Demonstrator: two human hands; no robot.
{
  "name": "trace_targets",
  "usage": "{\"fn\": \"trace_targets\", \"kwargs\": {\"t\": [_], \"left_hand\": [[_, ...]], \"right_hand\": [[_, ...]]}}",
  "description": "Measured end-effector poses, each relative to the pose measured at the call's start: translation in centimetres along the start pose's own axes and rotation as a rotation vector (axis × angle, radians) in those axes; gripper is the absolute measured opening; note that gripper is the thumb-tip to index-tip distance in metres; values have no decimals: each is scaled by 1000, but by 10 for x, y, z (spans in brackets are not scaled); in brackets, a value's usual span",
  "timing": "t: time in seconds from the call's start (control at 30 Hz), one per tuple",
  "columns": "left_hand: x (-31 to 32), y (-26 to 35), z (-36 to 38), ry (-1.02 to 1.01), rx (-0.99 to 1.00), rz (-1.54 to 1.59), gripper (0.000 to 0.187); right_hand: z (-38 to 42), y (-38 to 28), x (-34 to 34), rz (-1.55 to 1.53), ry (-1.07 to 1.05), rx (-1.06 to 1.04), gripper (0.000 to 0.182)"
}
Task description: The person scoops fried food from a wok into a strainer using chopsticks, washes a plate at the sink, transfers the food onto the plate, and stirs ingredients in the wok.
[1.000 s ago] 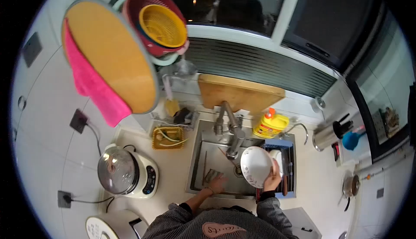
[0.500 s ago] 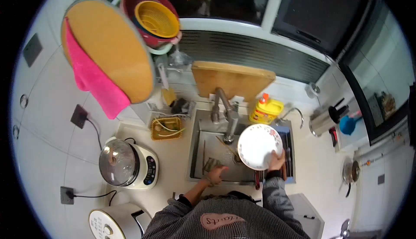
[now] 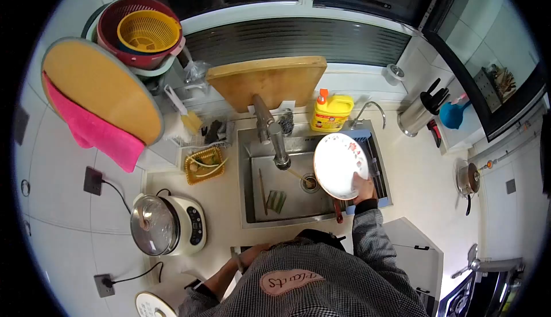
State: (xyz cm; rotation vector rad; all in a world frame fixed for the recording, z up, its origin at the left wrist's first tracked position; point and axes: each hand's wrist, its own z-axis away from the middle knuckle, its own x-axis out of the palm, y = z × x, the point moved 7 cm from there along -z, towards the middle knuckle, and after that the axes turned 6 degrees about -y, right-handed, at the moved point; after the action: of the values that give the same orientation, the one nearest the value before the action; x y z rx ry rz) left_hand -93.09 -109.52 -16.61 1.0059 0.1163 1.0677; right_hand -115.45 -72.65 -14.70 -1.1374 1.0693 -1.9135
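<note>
A white plate (image 3: 338, 165) with a floral rim is tilted over the right part of the steel sink (image 3: 247, 156). My right hand (image 3: 363, 188) is closed on its lower right edge. My left hand (image 3: 253, 254) is low by the front of the counter, left of my body, its fingers hidden. In the sink basin lie a green striped sponge or cloth (image 3: 276, 201) and a thin wooden stick (image 3: 263, 192), with another stick (image 3: 298, 176) by the drain (image 3: 310, 184). A red handle (image 3: 337, 211) sticks out below the plate.
Behind the sink stand the faucet (image 3: 277, 145), a wooden cutting board (image 3: 270, 81) and a yellow detergent bottle (image 3: 333, 113). A yellow basket (image 3: 205, 165) and an electric cooker (image 3: 183, 225) are to the left. A knife holder (image 3: 414, 116) stands at the right.
My left hand has moved out of the sink, back and left to the counter's front. My right hand still holds the plate over the sink. The camera view has shifted.
</note>
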Motion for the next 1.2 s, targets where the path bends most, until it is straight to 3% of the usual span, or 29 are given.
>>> {"fn": "trace_targets", "kwargs": {"t": [0.03, 0.07, 0.1, 0.17, 0.2, 0.23, 0.3, 0.33, 0.4, 0.43, 0.5, 0.53, 0.57, 0.6, 0.63, 0.7, 0.77, 0.83, 0.9, 1.07, 1.2], "left_hand": [[7, 22, 13, 67, -89, 151, 45], [-16, -5, 5, 75, 84, -338, 44], [-9, -5, 8, 72, 89, -340, 44], [-6, 0, 18, 206, 41, -134, 44], [-14, -18, 8, 234, 26, -334, 45], [-19, -32, 0, 236, 31, -335, 45], [-28, -64, -9, 254, 51, -309, 42], [-31, -74, -13, 252, 49, -308, 42], [-42, -105, -24, 254, -183, -667, 40], [-43, -127, -29, 250, -183, -666, 40], [-55, -186, -49, 294, -254, -1349, 41], [-74, -242, -76, 261, -133, -1357, 50], [-75, -249, -72, 254, -230, -1289, 48], [-77, -257, -68, 251, -315, -1222, 46], [-78, -261, -68, 253, -366, -1173, 44], [-79, -263, -65, 269, -415, -1120, 41], [-83, -264, -63, 298, -440, -1071, 38], [-86, -262, -67, 337, -452, -1023, 36], [-87, -255, -69, 393, -461, -935, 35], [-59, -183, -40, 591, -368, -528, 35], [2, -84, -8, 697, -84, -155, 38]], "right_hand": [[-17, 19, -17, 45, 24, -65, 39], [-9, 5, -14, 214, 145, -197, 37], [-2, -19, -4, 561, 151, -429, 35], [42, -65, 45, 989, 285, -421, 33], [33, -55, 34, 842, 206, -523, 34], [13, -35, 19, 514, 76, -461, 33], [4, 15, -7, 50, 130, -37, 33], [1, 26, -11, 51, 133, -36, 33], [-12, 33, -21, 423, 213, -236, 37], [3, 1, 5, 720, 244, -417, 36], [34, -35, 41, 969, 295, -262, 36], [19, -15, 26, 689, 204, -299, 36], [5, 6, 10, 414, 111, -328, 36], [14, 14, 10, 191, 135, -97, 37], [14, 19, 9, 195, 141, -99, 37], [18, 9, 11, 481, 203, -363, 38], [30, -5, 23, 582, 223, -354, 38], [28, 18, 10, 100, 162, -93, 35], [32, 11, 0, 108, 172, -95, 35], [32, 3, -9, 157, 90, -95, 37], [31, 0, -24, 154, 47, -56, 39]]}}
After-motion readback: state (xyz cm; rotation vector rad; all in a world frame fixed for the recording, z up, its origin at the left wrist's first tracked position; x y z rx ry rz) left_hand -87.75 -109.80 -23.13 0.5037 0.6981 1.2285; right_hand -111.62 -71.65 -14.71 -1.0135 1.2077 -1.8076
